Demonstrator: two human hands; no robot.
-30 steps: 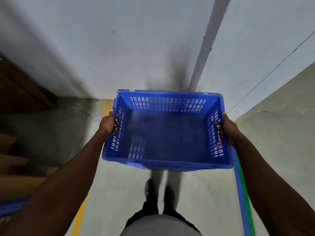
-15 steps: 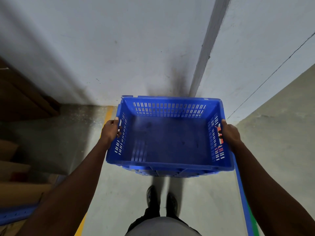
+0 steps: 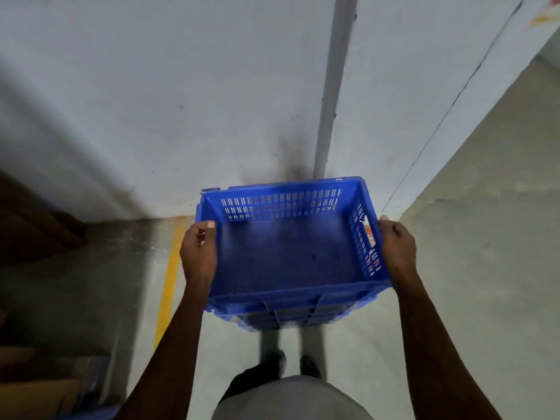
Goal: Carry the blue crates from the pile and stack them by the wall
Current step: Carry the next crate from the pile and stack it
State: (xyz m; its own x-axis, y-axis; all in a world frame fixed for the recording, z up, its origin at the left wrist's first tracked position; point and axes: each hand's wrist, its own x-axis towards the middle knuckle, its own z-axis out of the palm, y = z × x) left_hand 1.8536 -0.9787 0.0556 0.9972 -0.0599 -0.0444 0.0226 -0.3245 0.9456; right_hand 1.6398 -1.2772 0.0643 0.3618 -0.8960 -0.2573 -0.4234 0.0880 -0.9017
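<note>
An empty blue crate (image 3: 288,253) with slotted walls hangs in front of me, its far side close to the white wall (image 3: 181,101). My left hand (image 3: 198,253) grips the crate's left rim, thumb on top. On the right rim my right hand (image 3: 397,250) holds the other side. The crate is tilted a little, near side lower, above the grey floor. My shoes show below it.
A grey vertical strip (image 3: 333,86) runs down the wall behind the crate. A yellow floor line (image 3: 169,274) lies to the left. Cardboard boxes (image 3: 39,392) and dark brown boards (image 3: 30,225) stand at the left. Bare concrete floor (image 3: 485,268) spreads to the right.
The crate has moved forward and down towards the wall's foot. My left hand has shifted from the side handle up onto the rim.
</note>
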